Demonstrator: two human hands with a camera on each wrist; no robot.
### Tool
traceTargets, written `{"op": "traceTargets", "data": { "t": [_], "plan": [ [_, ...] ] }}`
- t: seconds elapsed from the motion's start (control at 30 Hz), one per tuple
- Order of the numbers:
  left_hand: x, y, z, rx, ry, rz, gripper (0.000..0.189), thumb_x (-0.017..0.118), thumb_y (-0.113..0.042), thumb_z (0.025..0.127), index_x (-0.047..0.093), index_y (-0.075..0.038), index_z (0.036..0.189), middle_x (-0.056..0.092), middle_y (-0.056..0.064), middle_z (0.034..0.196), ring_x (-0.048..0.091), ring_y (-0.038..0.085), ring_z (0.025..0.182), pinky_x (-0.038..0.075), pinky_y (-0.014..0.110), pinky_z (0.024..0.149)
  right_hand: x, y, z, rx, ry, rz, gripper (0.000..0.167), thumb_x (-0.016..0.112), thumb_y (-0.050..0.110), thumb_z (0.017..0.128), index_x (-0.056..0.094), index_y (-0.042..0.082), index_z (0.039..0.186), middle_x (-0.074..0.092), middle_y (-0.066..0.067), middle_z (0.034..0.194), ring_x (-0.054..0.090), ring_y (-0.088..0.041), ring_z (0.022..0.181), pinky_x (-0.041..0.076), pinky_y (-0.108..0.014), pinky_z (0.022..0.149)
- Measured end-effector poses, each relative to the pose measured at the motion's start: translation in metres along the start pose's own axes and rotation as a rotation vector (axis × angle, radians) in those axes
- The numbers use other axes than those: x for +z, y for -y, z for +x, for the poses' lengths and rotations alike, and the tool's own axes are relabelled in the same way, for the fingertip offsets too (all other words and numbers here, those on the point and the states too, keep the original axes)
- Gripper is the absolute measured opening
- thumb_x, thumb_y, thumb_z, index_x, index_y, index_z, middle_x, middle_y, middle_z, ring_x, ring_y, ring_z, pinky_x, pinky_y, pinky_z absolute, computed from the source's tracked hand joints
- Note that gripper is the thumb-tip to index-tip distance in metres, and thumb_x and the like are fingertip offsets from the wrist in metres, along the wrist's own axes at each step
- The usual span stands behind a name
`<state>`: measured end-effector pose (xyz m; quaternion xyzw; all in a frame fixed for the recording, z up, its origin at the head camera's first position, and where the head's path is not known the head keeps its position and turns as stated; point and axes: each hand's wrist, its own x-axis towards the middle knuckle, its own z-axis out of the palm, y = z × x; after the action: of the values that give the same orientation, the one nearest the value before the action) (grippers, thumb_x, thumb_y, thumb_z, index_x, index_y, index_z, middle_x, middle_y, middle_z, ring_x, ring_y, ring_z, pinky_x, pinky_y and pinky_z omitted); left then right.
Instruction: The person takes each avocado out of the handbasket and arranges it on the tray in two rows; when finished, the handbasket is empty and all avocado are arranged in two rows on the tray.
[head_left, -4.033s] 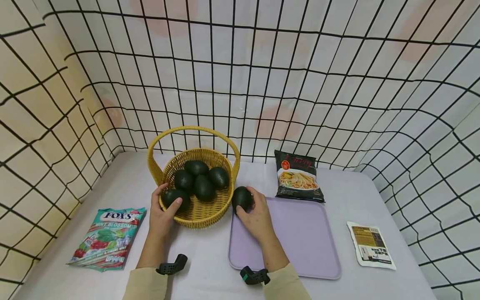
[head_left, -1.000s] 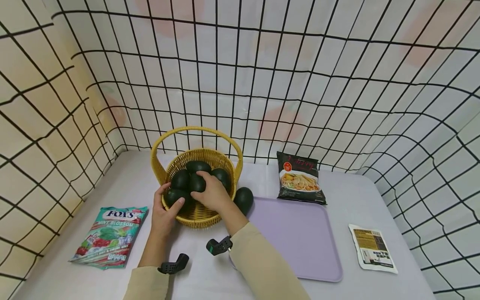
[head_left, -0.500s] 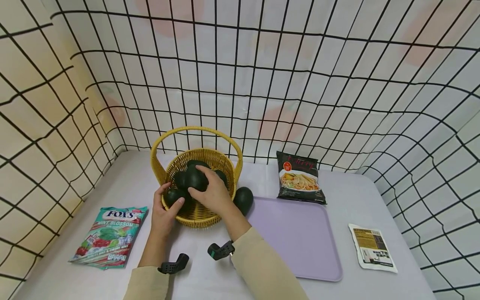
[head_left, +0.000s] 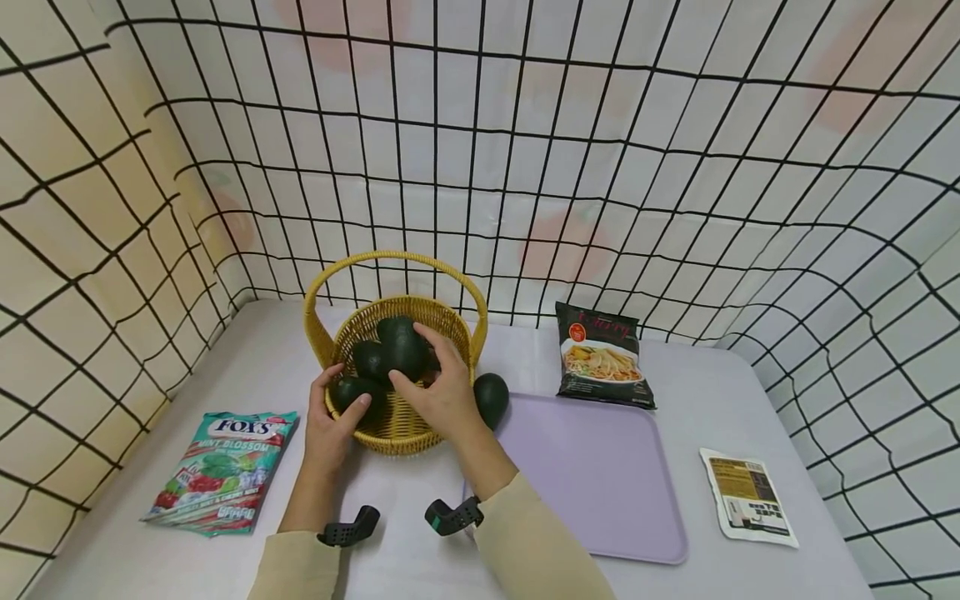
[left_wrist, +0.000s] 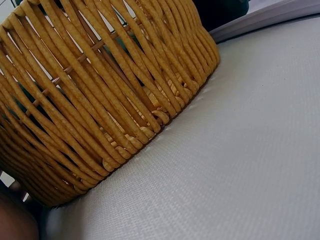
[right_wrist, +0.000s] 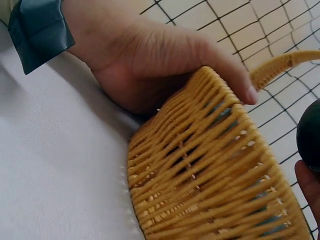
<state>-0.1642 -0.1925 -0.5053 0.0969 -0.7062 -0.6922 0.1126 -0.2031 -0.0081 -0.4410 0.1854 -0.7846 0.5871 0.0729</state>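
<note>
In the head view my left hand (head_left: 330, 425) grips the left rim of a yellow wicker basket (head_left: 401, 444), its thumb over the rim beside a dark green avocado (head_left: 356, 398). The right wrist view also shows this left hand (right_wrist: 150, 55) on the basket's rim. My right hand (head_left: 446, 396) pinches another avocado (head_left: 405, 350) between thumb and fingers, raised over the basket. More avocados lie under and behind it, partly hidden. Another avocado (head_left: 491, 400) rests outside, right of the basket, at the corner of a lilac tray (head_left: 592, 483).
A black noodle packet (head_left: 603, 358) lies behind the tray. To the right is a small white-and-brown pouch (head_left: 748, 497). A teal Fox's candy bag (head_left: 221, 475) lies left of the basket. Black wire mesh (head_left: 495, 200) encloses the table's back and sides.
My right hand has released one avocado beside the tray, reached into the basket and taken another. That avocado has risen and shifted slightly right. My left hand has stayed on the rim.
</note>
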Motion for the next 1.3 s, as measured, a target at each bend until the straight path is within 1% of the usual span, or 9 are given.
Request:
{"op": "traceTargets", "data": {
  "t": [0.13,0.23,0.33,0.47,0.63,0.77,0.9,1.13,1.3],
  "plan": [
    [0.001,-0.001,0.0,0.002,0.002,-0.008,0.068,0.068,-0.017,0.095,0.034,-0.023,0.153,0.025,0.009,0.166,0.034,0.035,0.146,0.03,0.06,0.122,-0.011,0.001,-0.007,0.002,-0.013,0.007,0.07,0.079,0.028,0.087,0.047,0.035,0.149,0.052,0.0,0.148,0.056,-0.022,0.124,0.059,-0.041,0.095],
    [0.001,-0.001,-0.001,-0.004,0.002,-0.011,0.068,0.068,-0.017,0.095,0.034,-0.023,0.153,0.025,0.009,0.166,0.033,0.035,0.146,0.031,0.06,0.122,-0.022,0.002,-0.014,-0.014,-0.022,-0.005,0.071,0.079,0.026,0.087,0.047,0.034,0.149,0.054,-0.001,0.142,0.056,-0.022,0.118,0.059,-0.037,0.091],
    [0.001,-0.002,-0.001,-0.011,0.003,-0.016,0.068,0.068,-0.017,0.095,0.034,-0.023,0.153,0.025,0.009,0.166,0.032,0.035,0.146,0.03,0.06,0.122,-0.033,0.005,-0.02,-0.042,-0.036,0.007,0.07,0.079,0.022,0.086,0.048,0.029,0.148,0.055,-0.006,0.137,0.056,-0.025,0.113,0.059,-0.036,0.086],
    [0.0,-0.002,-0.001,-0.019,0.007,-0.024,0.069,0.068,-0.016,0.095,0.033,-0.022,0.154,0.023,0.009,0.167,0.031,0.036,0.147,0.029,0.061,0.123,-0.049,0.006,-0.029,-0.036,-0.049,0.009,0.071,0.079,0.018,0.086,0.048,0.028,0.149,0.053,-0.007,0.138,0.056,-0.026,0.115,0.059,-0.037,0.086],
    [-0.001,-0.003,0.0,-0.017,0.008,-0.025,0.069,0.068,-0.016,0.095,0.033,-0.022,0.154,0.023,0.008,0.167,0.03,0.035,0.147,0.029,0.061,0.123,-0.067,0.005,-0.041,0.027,-0.041,-0.011,0.077,0.081,0.02,0.085,0.044,0.033,0.151,0.048,-0.004,0.144,0.054,-0.024,0.123,0.059,-0.041,0.095],
    [-0.001,-0.002,0.0,-0.02,0.008,-0.027,0.07,0.069,-0.016,0.094,0.033,-0.022,0.154,0.022,0.009,0.167,0.029,0.036,0.149,0.028,0.061,0.123,-0.081,0.0,-0.051,0.086,-0.055,-0.064,0.078,0.082,0.02,0.084,0.044,0.033,0.152,0.048,-0.004,0.145,0.052,-0.024,0.123,0.057,-0.046,0.098],
    [-0.001,-0.001,-0.001,-0.041,0.01,-0.023,0.072,0.07,-0.017,0.094,0.031,-0.023,0.155,0.02,0.008,0.169,0.027,0.037,0.15,0.028,0.061,0.123,-0.094,-0.011,-0.06,0.134,-0.083,-0.107,0.079,0.083,0.017,0.083,0.046,0.031,0.15,0.049,-0.003,0.143,0.053,-0.023,0.119,0.058,-0.044,0.094],
    [0.0,-0.001,-0.001,-0.026,0.01,-0.033,0.071,0.069,-0.016,0.094,0.032,-0.022,0.155,0.021,0.008,0.168,0.029,0.035,0.149,0.027,0.06,0.124,-0.119,-0.033,-0.075,0.202,-0.122,-0.153,0.079,0.086,0.017,0.081,0.048,0.026,0.15,0.051,-0.007,0.141,0.056,-0.028,0.114,0.055,-0.036,0.086],
    [0.001,-0.001,-0.001,-0.023,0.008,-0.027,0.071,0.069,-0.016,0.094,0.032,-0.022,0.155,0.021,0.008,0.168,0.029,0.036,0.149,0.027,0.061,0.124,-0.138,-0.049,-0.082,0.248,-0.125,-0.253,0.078,0.086,0.019,0.081,0.049,0.023,0.149,0.052,-0.011,0.139,0.06,-0.029,0.114,0.053,-0.033,0.083]
  ]
}}
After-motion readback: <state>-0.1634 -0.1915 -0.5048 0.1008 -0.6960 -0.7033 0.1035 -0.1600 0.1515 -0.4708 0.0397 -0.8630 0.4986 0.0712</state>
